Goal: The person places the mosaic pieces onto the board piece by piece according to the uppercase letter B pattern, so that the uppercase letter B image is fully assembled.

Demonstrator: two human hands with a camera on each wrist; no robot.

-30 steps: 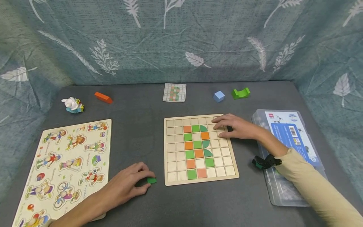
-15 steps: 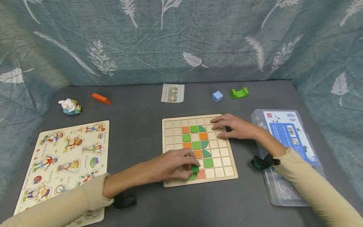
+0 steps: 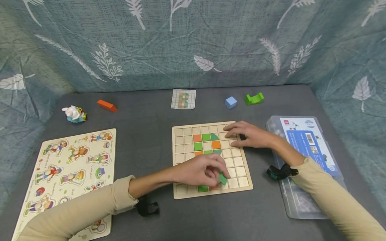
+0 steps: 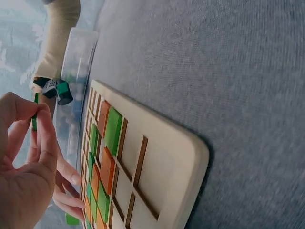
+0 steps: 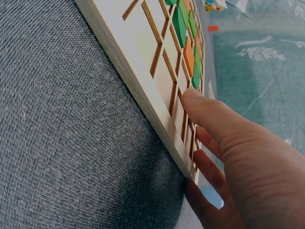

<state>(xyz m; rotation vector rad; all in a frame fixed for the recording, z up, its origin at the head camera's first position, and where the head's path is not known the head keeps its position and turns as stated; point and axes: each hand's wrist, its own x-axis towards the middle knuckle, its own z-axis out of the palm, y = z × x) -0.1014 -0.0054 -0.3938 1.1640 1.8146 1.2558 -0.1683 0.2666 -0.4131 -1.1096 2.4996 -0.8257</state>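
A wooden grid board (image 3: 183,191) lies mid-table, with orange, green and dark-green tiles in several of its squares. Over the board's lower right part, my left hand (image 3: 200,170) pinches a green tile (image 3: 222,179) between thumb and fingers. The left wrist view shows this tile (image 4: 35,117) edge-on, raised above the board. The hand hides some of the tiles below it. At the board's upper right, my right hand (image 3: 250,134) rests with relaxed fingers on the edge; its thumb (image 5: 193,98) lies over the squares in the right wrist view.
A picture puzzle board (image 3: 75,160) lies at left and a clear plastic case (image 3: 297,201) at right. Along the back are a small toy figure (image 3: 74,114), an orange block (image 3: 107,105), a printed pattern card (image 3: 183,99), a blue cube (image 3: 231,102) and a green curved block (image 3: 254,99).
The left hand has carried the green tile from the table left of the board to above its lower right squares. The right hand has stayed at the board's edge.
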